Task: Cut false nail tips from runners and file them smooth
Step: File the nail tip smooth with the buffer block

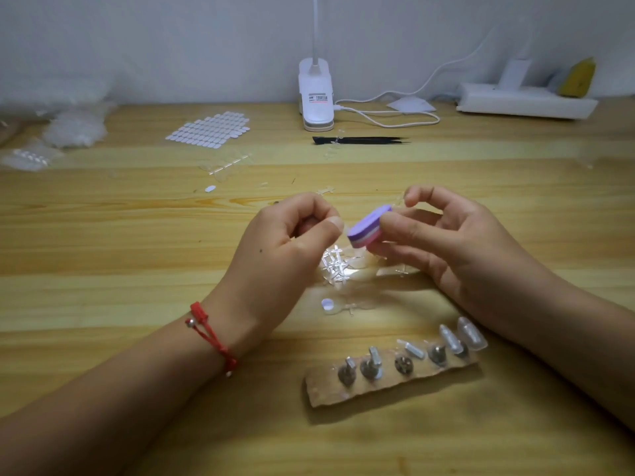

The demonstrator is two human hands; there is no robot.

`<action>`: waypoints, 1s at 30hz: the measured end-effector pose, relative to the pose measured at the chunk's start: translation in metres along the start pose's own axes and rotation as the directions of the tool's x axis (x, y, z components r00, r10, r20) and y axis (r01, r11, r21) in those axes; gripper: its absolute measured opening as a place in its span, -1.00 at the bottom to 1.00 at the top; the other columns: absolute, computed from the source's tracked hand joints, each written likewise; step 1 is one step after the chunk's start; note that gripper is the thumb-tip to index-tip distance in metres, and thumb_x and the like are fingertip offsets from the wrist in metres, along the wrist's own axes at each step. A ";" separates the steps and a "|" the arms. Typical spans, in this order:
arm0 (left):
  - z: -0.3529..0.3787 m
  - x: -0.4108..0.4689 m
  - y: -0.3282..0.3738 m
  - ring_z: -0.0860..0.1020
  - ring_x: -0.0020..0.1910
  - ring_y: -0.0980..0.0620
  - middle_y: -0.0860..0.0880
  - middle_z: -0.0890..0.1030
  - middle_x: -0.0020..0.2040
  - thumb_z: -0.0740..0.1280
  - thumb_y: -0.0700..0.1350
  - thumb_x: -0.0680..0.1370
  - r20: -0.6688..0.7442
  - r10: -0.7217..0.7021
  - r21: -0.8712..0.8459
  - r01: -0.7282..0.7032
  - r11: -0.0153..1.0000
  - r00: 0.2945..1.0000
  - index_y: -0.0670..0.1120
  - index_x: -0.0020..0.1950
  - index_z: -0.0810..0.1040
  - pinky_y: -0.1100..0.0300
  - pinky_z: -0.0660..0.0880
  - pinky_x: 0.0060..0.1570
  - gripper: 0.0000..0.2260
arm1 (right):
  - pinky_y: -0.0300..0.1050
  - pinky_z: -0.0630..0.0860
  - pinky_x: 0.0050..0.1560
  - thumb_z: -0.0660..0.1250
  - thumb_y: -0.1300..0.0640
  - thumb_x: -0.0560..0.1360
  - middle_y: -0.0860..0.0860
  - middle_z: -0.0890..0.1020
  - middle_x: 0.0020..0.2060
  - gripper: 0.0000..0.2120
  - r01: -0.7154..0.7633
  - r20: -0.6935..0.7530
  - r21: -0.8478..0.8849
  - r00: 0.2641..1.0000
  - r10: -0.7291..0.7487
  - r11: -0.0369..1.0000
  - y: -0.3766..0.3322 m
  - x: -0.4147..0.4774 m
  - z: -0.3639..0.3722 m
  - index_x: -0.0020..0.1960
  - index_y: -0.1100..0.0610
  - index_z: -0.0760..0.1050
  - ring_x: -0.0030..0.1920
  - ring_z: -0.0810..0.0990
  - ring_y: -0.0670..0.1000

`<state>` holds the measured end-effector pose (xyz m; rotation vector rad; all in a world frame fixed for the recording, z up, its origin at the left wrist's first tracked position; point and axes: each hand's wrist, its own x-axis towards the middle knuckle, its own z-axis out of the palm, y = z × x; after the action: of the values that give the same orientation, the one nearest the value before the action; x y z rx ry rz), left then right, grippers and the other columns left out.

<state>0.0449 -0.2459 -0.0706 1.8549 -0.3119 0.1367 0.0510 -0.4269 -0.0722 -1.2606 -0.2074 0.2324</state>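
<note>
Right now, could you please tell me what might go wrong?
The left hand seems to pinch something too small to make out; slipping against the buffer block in the right hand, it could vanish among the clear runner scraps below. The right forearm lies near the cardboard strip of mounted tips and might knock them.

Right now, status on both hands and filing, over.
Left hand pinched, contents too small to tell. Right hand grips purple-and-pink foam filing block. Clear plastic runner scraps beneath, not obstructing.

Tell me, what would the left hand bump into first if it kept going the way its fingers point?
Probably the purple buffer block pinched in the right hand, just beyond the left hand thumb, though depth is hard to judge.
</note>
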 end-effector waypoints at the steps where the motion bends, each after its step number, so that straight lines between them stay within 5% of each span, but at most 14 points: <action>1: 0.000 0.000 0.000 0.24 -0.50 0.19 0.02 0.30 -0.46 0.30 -0.13 0.49 0.002 0.010 0.007 -0.010 1.000 1.000 -0.12 -0.30 0.47 0.40 0.20 -0.48 -0.83 | -0.16 0.62 -0.11 0.53 0.20 0.27 0.12 0.69 -0.20 -0.65 -0.010 0.029 -0.019 1.000 0.010 1.000 0.000 0.000 0.001 -0.08 0.14 0.40 -0.13 0.71 0.12; 4: 0.001 -0.001 0.000 0.32 -0.42 0.13 -0.15 0.36 -0.39 0.23 -0.09 0.44 0.050 0.049 0.073 -0.053 0.996 0.998 -0.17 -0.26 0.48 0.32 0.27 -0.38 -0.83 | -0.13 0.63 -0.13 0.53 0.19 0.24 0.13 0.68 -0.18 -0.62 -0.018 0.069 -0.055 0.997 0.022 0.998 0.004 0.000 0.002 -0.04 0.13 0.43 -0.14 0.71 0.12; 7: 0.001 -0.001 0.001 0.29 -0.44 0.17 -0.03 0.33 -0.41 0.21 -0.09 0.44 0.038 0.046 0.077 -0.048 0.996 0.998 -0.19 -0.26 0.46 0.38 0.24 -0.41 -0.81 | -0.17 0.62 -0.15 0.53 0.22 0.24 0.07 0.70 -0.26 -0.53 -0.007 -0.021 0.028 1.000 0.008 1.000 0.001 0.001 -0.001 0.05 0.15 0.37 -0.18 0.72 0.09; 12: 0.002 -0.002 0.002 0.33 -0.36 0.16 -0.04 0.40 -0.35 0.19 -0.13 0.45 0.067 0.105 0.162 -0.114 0.980 0.992 -0.20 -0.26 0.45 0.37 0.26 -0.33 -0.83 | -0.17 0.62 -0.19 0.54 0.22 0.23 0.09 0.69 -0.25 -0.47 -0.070 0.026 -0.007 0.997 0.070 0.998 0.000 0.003 0.002 0.11 0.16 0.38 -0.21 0.71 0.08; 15: 0.001 -0.003 0.004 0.33 -0.35 0.18 0.00 0.39 -0.35 0.21 -0.12 0.46 0.100 0.110 0.125 -0.122 0.985 0.989 -0.17 -0.27 0.45 0.41 0.27 -0.30 -0.85 | -0.11 0.65 -0.19 0.42 0.27 0.31 0.12 0.66 -0.29 -0.58 -0.031 -0.131 0.211 0.990 0.060 0.977 -0.004 0.007 -0.002 0.12 0.20 0.38 -0.27 0.67 0.02; 18: -0.001 -0.001 0.004 0.31 -0.40 0.18 0.06 0.41 -0.39 0.36 -0.09 0.49 0.015 0.019 -0.058 -0.018 0.998 1.000 -0.15 -0.23 0.54 0.44 0.28 -0.37 -0.84 | 0.00 0.66 -0.04 0.28 0.31 0.43 0.10 0.63 -0.31 -0.78 -0.042 -0.103 0.238 0.992 0.068 0.970 -0.009 0.005 -0.004 0.08 0.22 0.42 -0.25 0.66 0.04; 21: -0.003 0.000 0.004 0.32 -0.42 0.18 0.06 0.45 -0.39 0.44 0.00 0.37 -0.037 -0.097 -0.185 0.089 0.979 0.995 -0.13 -0.19 0.66 0.45 0.29 -0.43 -0.80 | -0.06 0.61 -0.39 0.05 0.38 0.49 0.09 0.50 -0.34 -0.75 -0.076 -0.067 0.125 0.994 0.085 0.989 -0.007 0.001 0.002 -0.13 0.24 0.49 -0.42 0.53 0.01; 23: -0.003 -0.001 0.005 0.32 -0.42 0.15 0.00 0.46 -0.38 0.44 0.05 0.32 -0.012 -0.120 -0.211 0.115 0.971 0.993 -0.10 -0.18 0.69 0.43 0.29 -0.46 -0.77 | -0.22 0.37 -0.56 0.16 0.28 0.50 0.05 0.41 -0.36 -0.80 -0.050 -0.006 -0.047 0.999 0.050 0.998 -0.004 -0.002 0.005 -0.21 0.19 0.53 -0.48 0.35 -0.05; 26: -0.001 -0.003 0.009 0.36 -0.48 0.24 0.12 0.49 -0.46 0.44 -0.03 0.37 0.026 -0.089 -0.246 0.093 0.965 0.996 -0.08 -0.21 0.70 0.49 0.29 -0.45 -0.86 | -0.31 0.26 -0.58 0.48 0.05 0.39 -0.04 0.38 -0.50 -0.86 -0.001 0.052 -0.228 0.999 0.013 0.974 -0.003 -0.004 0.007 -0.20 0.10 0.60 -0.53 0.28 -0.11; 30: 0.000 -0.005 0.010 0.45 -0.49 0.31 0.19 0.52 -0.50 0.43 -0.15 0.44 0.063 -0.065 -0.261 0.079 0.962 0.996 -0.21 -0.11 0.67 0.57 0.30 -0.42 -0.87 | -0.33 0.25 -0.58 0.47 -0.01 0.29 -0.08 0.37 -0.52 -0.85 0.023 0.023 -0.210 1.000 -0.018 0.978 -0.001 -0.005 0.006 -0.20 0.04 0.65 -0.54 0.27 -0.14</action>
<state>0.0371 -0.2478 -0.0632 1.6047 -0.2846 -0.0053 0.0452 -0.4234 -0.0695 -1.4653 -0.2681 0.2097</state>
